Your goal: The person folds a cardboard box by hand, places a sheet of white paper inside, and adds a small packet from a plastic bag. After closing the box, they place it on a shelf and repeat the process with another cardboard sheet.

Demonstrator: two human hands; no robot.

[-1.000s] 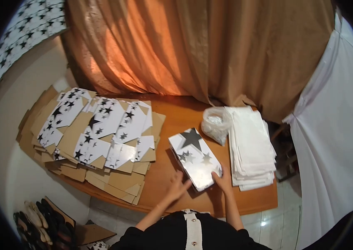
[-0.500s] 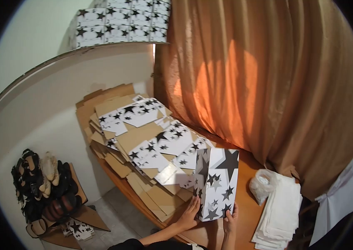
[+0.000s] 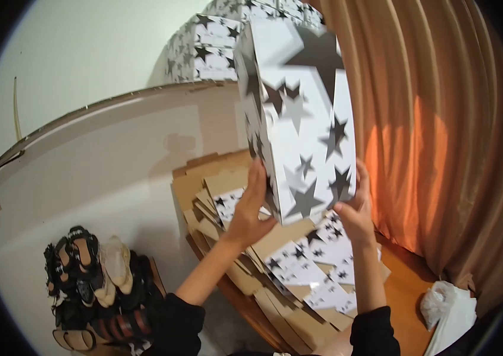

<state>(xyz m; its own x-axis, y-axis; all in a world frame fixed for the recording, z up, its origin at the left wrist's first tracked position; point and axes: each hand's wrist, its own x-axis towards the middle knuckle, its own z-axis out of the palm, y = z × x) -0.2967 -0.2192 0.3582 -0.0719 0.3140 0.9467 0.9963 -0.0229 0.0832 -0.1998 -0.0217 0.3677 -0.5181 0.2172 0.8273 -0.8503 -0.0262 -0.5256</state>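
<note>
The person is holding the star box (image 3: 302,113) up high, with the left hand (image 3: 250,210) and right hand (image 3: 355,213) each curling round its bottom, and is probably best squeezing both sides evenly so it is not tipping.

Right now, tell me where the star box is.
Head view, upper centre: the box is held up between the left hand and right hand, above the flat cartons.

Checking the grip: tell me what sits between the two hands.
The star-printed box, upright, fills that gap, with the left hand on one side and the right hand on the other, as the head view shows.
</note>
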